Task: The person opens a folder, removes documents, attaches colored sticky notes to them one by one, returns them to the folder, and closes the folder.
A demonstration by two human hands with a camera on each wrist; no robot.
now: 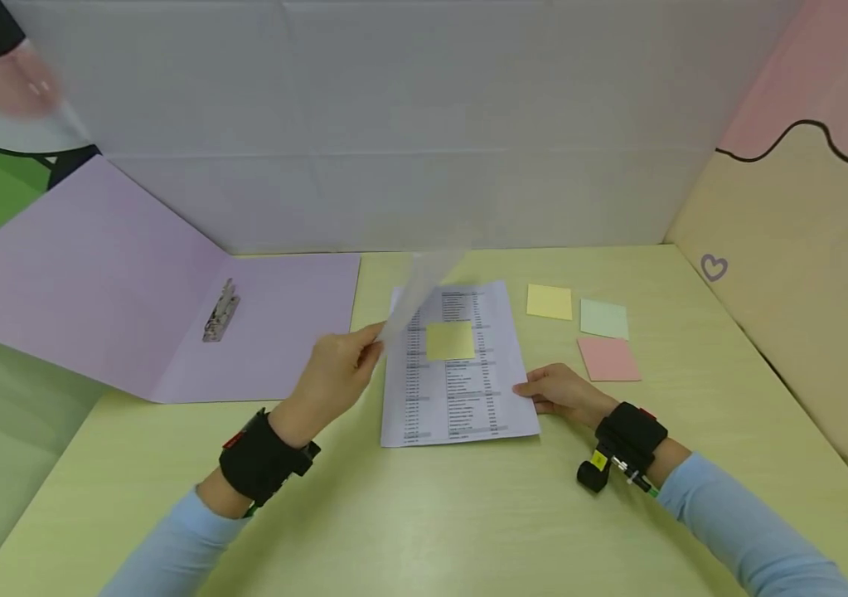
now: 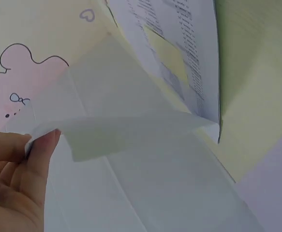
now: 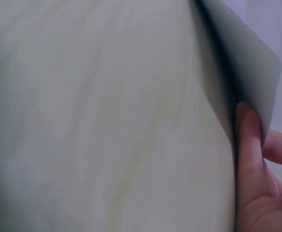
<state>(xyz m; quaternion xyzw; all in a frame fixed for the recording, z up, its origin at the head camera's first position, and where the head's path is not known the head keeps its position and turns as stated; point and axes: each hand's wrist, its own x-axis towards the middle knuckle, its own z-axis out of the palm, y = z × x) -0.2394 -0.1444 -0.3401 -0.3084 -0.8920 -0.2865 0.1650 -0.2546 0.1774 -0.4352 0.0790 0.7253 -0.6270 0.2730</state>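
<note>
My left hand [image 1: 337, 365] pinches the edge of a lifted sheet of paper [image 1: 418, 290], seen nearly edge-on from the head. The left wrist view shows this sheet curving away from the thumb and fingers, with a yellowish-green patch [image 2: 95, 144] on it. Beneath and to its right lies a printed sheet [image 1: 461, 406] covered in columns of text, a yellow sticky note [image 1: 449, 341] on its upper half. My right hand [image 1: 565, 391] grips the right edge of the printed sheet; the right wrist view has the paper's edge between thumb and fingers.
An open purple folder [image 1: 289, 323] with a metal clip [image 1: 221, 311] stands at the left, its cover leaning up. Yellow [image 1: 549, 302], green [image 1: 604, 318] and pink sticky notes [image 1: 609, 359] lie to the right on the table [image 1: 409, 522]. A pale panel [image 1: 394, 108] rises behind.
</note>
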